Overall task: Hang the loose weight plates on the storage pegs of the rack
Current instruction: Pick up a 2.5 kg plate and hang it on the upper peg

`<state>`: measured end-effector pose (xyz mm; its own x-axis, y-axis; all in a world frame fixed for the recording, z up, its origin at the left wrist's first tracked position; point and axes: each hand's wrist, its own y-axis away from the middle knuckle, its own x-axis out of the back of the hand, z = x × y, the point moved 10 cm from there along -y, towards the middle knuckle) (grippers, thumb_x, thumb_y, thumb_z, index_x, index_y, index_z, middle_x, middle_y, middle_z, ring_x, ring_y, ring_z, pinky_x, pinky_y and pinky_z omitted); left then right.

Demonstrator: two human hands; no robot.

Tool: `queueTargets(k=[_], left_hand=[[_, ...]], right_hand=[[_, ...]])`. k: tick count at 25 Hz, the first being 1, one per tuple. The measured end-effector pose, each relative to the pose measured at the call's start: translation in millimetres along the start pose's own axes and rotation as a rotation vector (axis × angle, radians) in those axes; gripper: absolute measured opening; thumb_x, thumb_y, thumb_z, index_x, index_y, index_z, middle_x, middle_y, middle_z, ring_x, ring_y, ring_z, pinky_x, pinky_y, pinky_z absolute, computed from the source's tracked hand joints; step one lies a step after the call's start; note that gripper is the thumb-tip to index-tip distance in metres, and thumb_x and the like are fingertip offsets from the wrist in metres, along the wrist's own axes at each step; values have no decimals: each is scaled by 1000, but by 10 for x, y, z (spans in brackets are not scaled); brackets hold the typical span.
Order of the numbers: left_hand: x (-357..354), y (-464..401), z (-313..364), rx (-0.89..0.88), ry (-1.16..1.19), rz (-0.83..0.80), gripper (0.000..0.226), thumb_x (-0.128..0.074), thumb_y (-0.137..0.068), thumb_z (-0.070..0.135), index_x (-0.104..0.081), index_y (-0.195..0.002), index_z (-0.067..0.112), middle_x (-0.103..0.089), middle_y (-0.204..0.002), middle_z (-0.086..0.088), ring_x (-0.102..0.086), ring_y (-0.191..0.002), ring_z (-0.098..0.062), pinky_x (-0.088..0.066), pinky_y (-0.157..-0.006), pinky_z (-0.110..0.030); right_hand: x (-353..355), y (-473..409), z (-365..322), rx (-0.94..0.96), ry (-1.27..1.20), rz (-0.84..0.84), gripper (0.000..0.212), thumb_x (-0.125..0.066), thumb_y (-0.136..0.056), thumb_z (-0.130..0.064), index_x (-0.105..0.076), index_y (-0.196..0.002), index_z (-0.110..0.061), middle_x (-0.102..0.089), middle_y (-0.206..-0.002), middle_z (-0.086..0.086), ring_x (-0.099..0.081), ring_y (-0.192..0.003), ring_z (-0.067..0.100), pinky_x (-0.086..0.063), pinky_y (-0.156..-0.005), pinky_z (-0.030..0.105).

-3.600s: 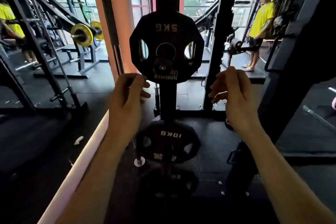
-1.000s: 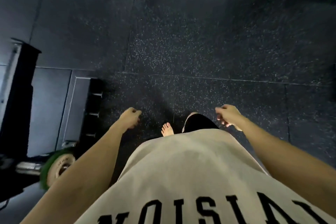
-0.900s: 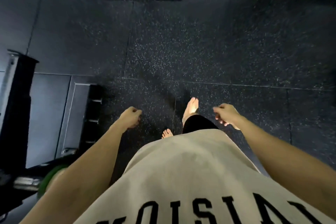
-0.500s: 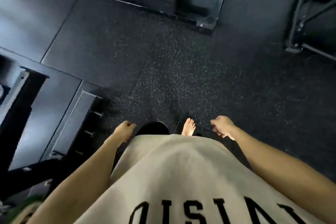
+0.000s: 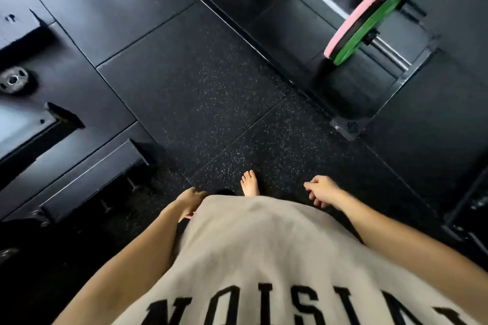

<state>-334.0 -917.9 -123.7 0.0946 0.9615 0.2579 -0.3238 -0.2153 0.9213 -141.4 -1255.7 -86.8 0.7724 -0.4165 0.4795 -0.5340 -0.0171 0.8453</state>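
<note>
Both of your hands are empty right now. Your left hand [image 5: 190,202] hangs against the hem of your beige shirt [image 5: 264,258] with its fingers loosely extended, partly hidden by the cloth, and your right hand [image 5: 323,194] hangs out to the side with its fingers [image 5: 313,196] relaxed and slightly curled around nothing. You are looking straight down at the black speckled rubber floor [image 5: 211,92], with one bare foot [image 5: 249,186] showing just ahead of the shirt. No loose plate lies within reach on the floor between your hands. The only plates clearly in sight are a pink plate [image 5: 356,16] and a green plate [image 5: 369,29] standing on edge side by side on a steel bar [image 5: 330,2] at the upper right, inside a dark floor frame [image 5: 369,113]. They lie forward and to your right, well apart from both hands, and your right hand is the nearer one. The bar's long axis runs diagonally from upper left to lower right, so I judge a plate would have to slide off along that line toward the free end. Whether those are the plates you mean to hang cannot be told from here. Dark equipment [image 5: 39,66] fills the left edge, and the storage pegs are not in sight.
</note>
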Motion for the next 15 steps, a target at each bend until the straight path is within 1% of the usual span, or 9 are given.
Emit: queueTargets(k=[2, 3, 4, 6, 8, 10, 12, 13, 15], left_hand=[[399, -64, 592, -28, 100, 94, 14, -46, -102, 25, -51, -104, 13, -57, -86, -5, -56, -73, -20, -49, -62, -30], [619, -124, 866, -43, 138, 132, 14, -46, -102, 26, -50, -102, 12, -58, -86, -8, -57, -73, -24, -49, -61, -31], [792, -123, 1100, -52, 157, 153, 14, -45, -103, 25, -49, -102, 12, -58, -84, -9, -57, -70, -24, -47, -60, -30], [1106, -233, 1431, -49, 223, 182, 14, -44, -103, 24, -49, -103, 11, -54, -76, -7, -51, -59, -19, -39, -53, -27], [1419, -429, 1617, 8, 295, 233, 16, -45, -103, 25, -49, -106, 9, -52, -73, -7, -46, -55, -17, -34, -50, -26], [1590, -580, 1755, 60, 340, 224, 17, -44, -103, 25, -49, -108, 10, -51, -75, -8, -46, -57, -18, -34, -51, -25], [1765, -729, 1807, 157, 395, 240, 20, -45, -102, 27, -51, -109, 10, -56, -82, -10, -53, -65, -22, -42, -57, -27], [1829, -772, 1795, 195, 416, 256, 22, -46, -102, 28, -53, -109, 9, -58, -86, -11, -56, -70, -23, -46, -61, -28], [2027, -803, 1827, 244, 491, 304, 26, -49, -102, 29, -57, -114, 7, -60, -90, -11, -58, -72, -23, -48, -63, -29]], right_hand=[[481, -308, -473, 21, -1, 39, 18, -51, -99, -25, -57, -93, -9, -61, -71, 7, -52, -54, 18, -37, -42, 26], [679, -468, -745, 33, 5, 53, 18, -52, -99, -24, -58, -92, -9, -61, -71, 7, -53, -55, 18, -37, -44, 26], [797, -596, -988, 48, 26, 48, 18, -52, -98, -24, -58, -92, -9, -62, -71, 7, -53, -56, 18, -38, -45, 27], [922, -913, -1486, 85, 94, -2, 19, -53, -98, -25, -57, -88, -10, -62, -71, 7, -53, -55, 19, -38, -46, 27], [1062, -1247, -2113, 133, 154, -37, 22, -54, -98, -27, -56, -81, -13, -62, -71, 6, -53, -55, 18, -38, -46, 26], [1208, -1577, -2757, 186, 224, -73, 23, -56, -97, -27, -55, -76, -17, -64, -71, 4, -55, -58, 15, -38, -51, 26], [1390, -1916, -3432, 231, 300, -92, 23, -58, -96, -27, -56, -74, -19, -65, -70, 3, -57, -61, 14, -40, -57, 28], [1452, -2027, -3713, 243, 355, -114, 23, -58, -96, -27, -57, -75, -18, -65, -69, 3, -57, -61, 15, -41, -58, 28], [1551, -2232, -4287, 261, 439, -154, 21, -57, -97, -27, -59, -81, -14, -63, -68, 5, -56, -57, 17, -42, -51, 27]])
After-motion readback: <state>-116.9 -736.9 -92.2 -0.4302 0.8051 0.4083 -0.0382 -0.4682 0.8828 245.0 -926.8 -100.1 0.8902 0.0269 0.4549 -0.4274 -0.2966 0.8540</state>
